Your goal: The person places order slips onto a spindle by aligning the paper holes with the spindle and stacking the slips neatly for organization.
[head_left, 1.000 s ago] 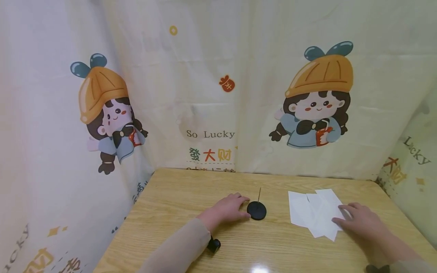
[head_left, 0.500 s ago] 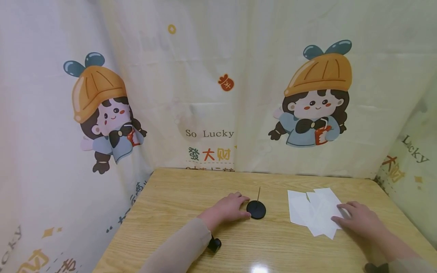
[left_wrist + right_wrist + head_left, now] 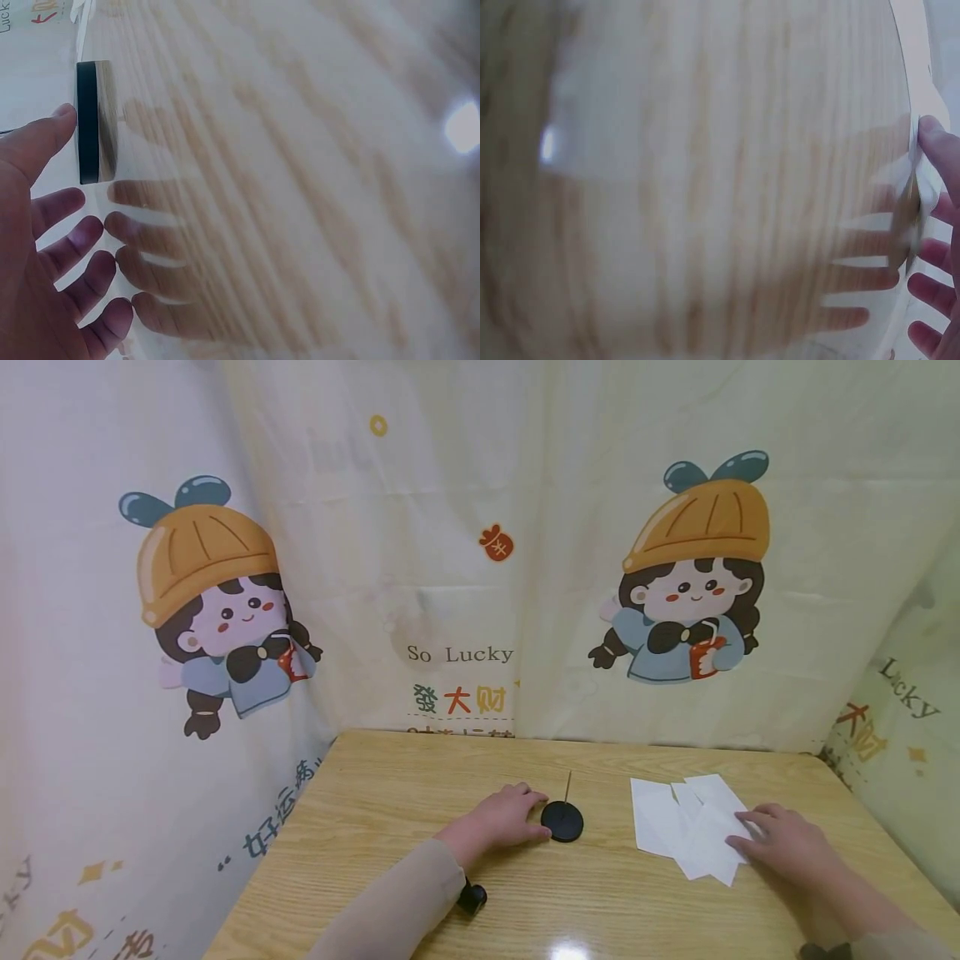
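Note:
A round black base (image 3: 562,822) with a thin upright spike (image 3: 568,787) stands mid-table. My left hand (image 3: 504,817) rests at its left side, fingers spread and loosely bent. In the left wrist view, the thumb tip is at the edge of the black base (image 3: 88,124), the other fingers beside it. Several overlapping white paper slips (image 3: 693,835) lie to the right. My right hand (image 3: 787,847) touches their right edge with thumb and fingers. The right wrist view shows the thumb (image 3: 937,142) on the edge of a paper (image 3: 915,45), fingers apart.
The wooden table (image 3: 390,793) reflects a bright light near its front edge. A printed curtain (image 3: 555,568) hangs behind and at the sides. Black wrist gear (image 3: 472,897) sits under the left forearm.
The rightmost slips and my right fingertips have slid slightly left, and the slips overlap a little differently. My left hand stays by the base. The head view has shifted slightly.

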The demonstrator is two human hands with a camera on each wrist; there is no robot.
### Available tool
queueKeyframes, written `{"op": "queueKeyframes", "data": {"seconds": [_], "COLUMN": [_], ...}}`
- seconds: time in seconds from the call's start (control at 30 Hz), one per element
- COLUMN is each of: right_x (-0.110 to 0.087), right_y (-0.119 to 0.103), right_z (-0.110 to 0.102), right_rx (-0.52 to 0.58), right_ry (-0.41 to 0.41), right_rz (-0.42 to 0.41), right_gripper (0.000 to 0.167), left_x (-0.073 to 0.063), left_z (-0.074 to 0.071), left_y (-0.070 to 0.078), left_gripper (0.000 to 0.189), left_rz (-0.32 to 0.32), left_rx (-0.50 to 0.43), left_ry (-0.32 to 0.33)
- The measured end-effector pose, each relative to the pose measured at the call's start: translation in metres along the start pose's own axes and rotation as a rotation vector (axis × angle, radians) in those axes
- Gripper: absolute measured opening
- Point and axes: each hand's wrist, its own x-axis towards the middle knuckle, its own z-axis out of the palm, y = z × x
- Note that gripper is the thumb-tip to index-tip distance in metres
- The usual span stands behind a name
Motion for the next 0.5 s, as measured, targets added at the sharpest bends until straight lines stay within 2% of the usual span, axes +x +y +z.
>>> {"op": "queueKeyframes", "data": {"seconds": [0.5], "right_x": [0.0011], "right_y": [-0.0095], "right_z": [-0.0036], "right_rx": [0.029], "right_ry": [0.023], "right_rz": [-0.045], "right_gripper": [0.035], "left_x": [-0.0007], "left_z": [-0.0002], "left_y": [0.0027], "left_gripper": [0.062], "left_rz": [-0.025], "left_rx": [0.004], "left_ry": [-0.002]}}
